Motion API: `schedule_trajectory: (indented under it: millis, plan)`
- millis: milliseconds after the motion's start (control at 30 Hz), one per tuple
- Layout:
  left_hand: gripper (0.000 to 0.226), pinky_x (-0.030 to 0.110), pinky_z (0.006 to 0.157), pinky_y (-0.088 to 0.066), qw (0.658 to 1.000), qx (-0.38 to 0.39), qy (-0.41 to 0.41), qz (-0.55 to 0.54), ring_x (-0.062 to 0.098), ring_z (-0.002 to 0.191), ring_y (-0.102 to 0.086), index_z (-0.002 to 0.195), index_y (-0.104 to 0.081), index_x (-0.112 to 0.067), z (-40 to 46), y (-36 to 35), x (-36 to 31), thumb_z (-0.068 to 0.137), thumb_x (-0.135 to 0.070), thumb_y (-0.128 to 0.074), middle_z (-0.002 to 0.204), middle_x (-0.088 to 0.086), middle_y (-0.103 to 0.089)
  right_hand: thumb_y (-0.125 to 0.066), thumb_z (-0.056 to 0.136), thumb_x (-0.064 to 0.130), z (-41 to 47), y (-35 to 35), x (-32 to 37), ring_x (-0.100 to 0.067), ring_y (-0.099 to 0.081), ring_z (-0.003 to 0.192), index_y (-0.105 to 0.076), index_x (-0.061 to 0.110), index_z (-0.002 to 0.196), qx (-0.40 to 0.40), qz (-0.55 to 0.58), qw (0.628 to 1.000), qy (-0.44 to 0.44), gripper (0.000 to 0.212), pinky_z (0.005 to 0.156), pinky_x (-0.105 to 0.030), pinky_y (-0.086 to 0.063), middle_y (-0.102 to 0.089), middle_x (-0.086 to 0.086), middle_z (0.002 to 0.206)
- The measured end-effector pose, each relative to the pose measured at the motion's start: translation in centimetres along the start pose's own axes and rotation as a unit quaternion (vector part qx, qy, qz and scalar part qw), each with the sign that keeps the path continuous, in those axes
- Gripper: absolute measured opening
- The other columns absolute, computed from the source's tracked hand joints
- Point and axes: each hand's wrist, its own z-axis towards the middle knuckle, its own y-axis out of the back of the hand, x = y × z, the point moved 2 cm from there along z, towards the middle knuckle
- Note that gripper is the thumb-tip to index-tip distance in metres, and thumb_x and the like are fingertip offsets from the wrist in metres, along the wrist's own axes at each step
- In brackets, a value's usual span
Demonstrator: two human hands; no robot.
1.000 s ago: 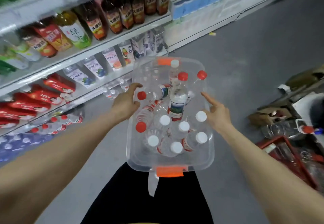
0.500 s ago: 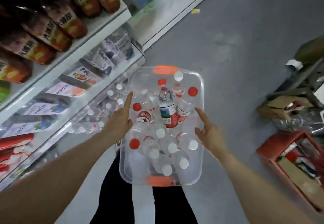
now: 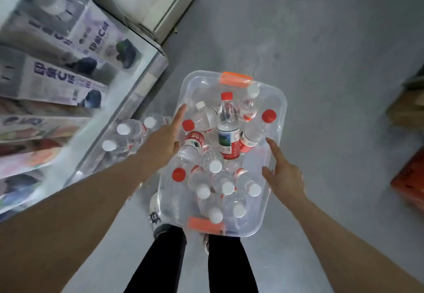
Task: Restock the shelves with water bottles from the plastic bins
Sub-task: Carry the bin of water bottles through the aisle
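Note:
A clear plastic bin [image 3: 284,100] with orange handles sits low in front of my legs, beside the bottom shelf. It holds several water bottles with red and white caps; one red-capped bottle [image 3: 227,132] stands upright in the middle. My left hand [image 3: 164,140] lies flat against the bin's left rim, fingers straight. My right hand [image 3: 283,174] presses on the right wall with fingers spread. Neither hand grips a bottle.
The white shelf unit [image 3: 146,75] runs along the left, with drink cartons [image 3: 68,38] above and white-capped water bottles [image 3: 128,132] on the lowest level. At the right edge are a red crate [image 3: 410,178] and cardboard [image 3: 408,107]. Grey floor lies beyond the bin.
The bin has come down from waist height toward the floor next to the lowest shelf. Both hands stayed on its sides and the view tilted downward.

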Motion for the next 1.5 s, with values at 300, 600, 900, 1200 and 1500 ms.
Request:
schedule_trajectory:
  millis: [300, 600, 900, 1200, 1500]
  plan:
    - [0.108, 0.03, 0.051, -0.044, 0.998, -0.036, 0.023, 0.05, 0.009, 0.05, -0.045, 0.148, 0.018, -0.042, 9.1, -3.1, 3.3, 0.088, 0.001, -0.061, 0.065, -0.001, -0.044, -0.058, 0.091, 0.023, 8.3, -4.9, 0.1, -0.029, -0.061, 0.063, -0.012, 0.055, 0.147, -0.019, 0.028, 0.999, -0.033, 0.079, 0.067, -0.042, -0.056, -0.063, -0.01, 0.07]
    - [0.092, 0.023, 0.041, -0.026, 0.991, -0.033, 0.093, 0.091, 0.015, 0.049, -0.044, 0.142, 0.029, -0.043, 11.0, -4.1, 3.9, 0.098, 0.001, -0.038, 0.079, 0.011, -0.049, -0.055, 0.096, 0.02, 9.2, -6.4, 0.7, -0.028, -0.059, 0.06, -0.016, 0.043, 0.147, -0.009, 0.011, 1.0, -0.015, 0.069, 0.066, -0.043, -0.056, -0.055, -0.006, 0.064]
    - [0.102, 0.041, 0.076, -0.057, 0.976, 0.065, 0.114, 0.175, 0.029, 0.094, -0.061, 0.15, 0.017, -0.033, 9.0, 0.1, -1.3, 0.09, 0.001, -0.057, 0.136, 0.023, -0.038, -0.049, 0.099, 0.018, 6.1, -0.5, 2.9, -0.039, -0.059, 0.105, -0.024, 0.022, 0.15, 0.11, -0.092, 0.989, 0.03, 0.057, 0.085, -0.04, -0.046, -0.059, -0.02, 0.115]
    - [0.046, 0.039, 0.086, -0.053, 0.942, 0.007, -0.166, 0.293, 0.028, 0.104, -0.059, 0.132, -0.049, -0.009, -4.7, 13.4, -16.8, 0.089, -0.015, -0.063, 0.119, 0.013, -0.057, -0.048, 0.1, 0.024, -9.7, 15.9, 7.9, -0.039, -0.059, 0.104, -0.027, 0.022, 0.149, 0.018, -0.159, 0.982, 0.1, 0.053, 0.081, -0.041, -0.048, -0.052, -0.014, 0.125]
    - [0.04, 0.042, 0.09, -0.044, 0.883, -0.023, -0.345, 0.317, 0.032, 0.113, -0.052, 0.127, -0.055, -0.017, -22.0, 26.5, -34.5, 0.089, -0.027, -0.063, 0.123, 0.011, -0.053, -0.048, 0.099, 0.03, -34.1, 30.4, 8.6, -0.034, -0.054, 0.118, -0.033, 0.024, 0.148, -0.122, -0.167, 0.976, 0.073, 0.051, 0.089, -0.043, -0.049, -0.05, -0.009, 0.136]
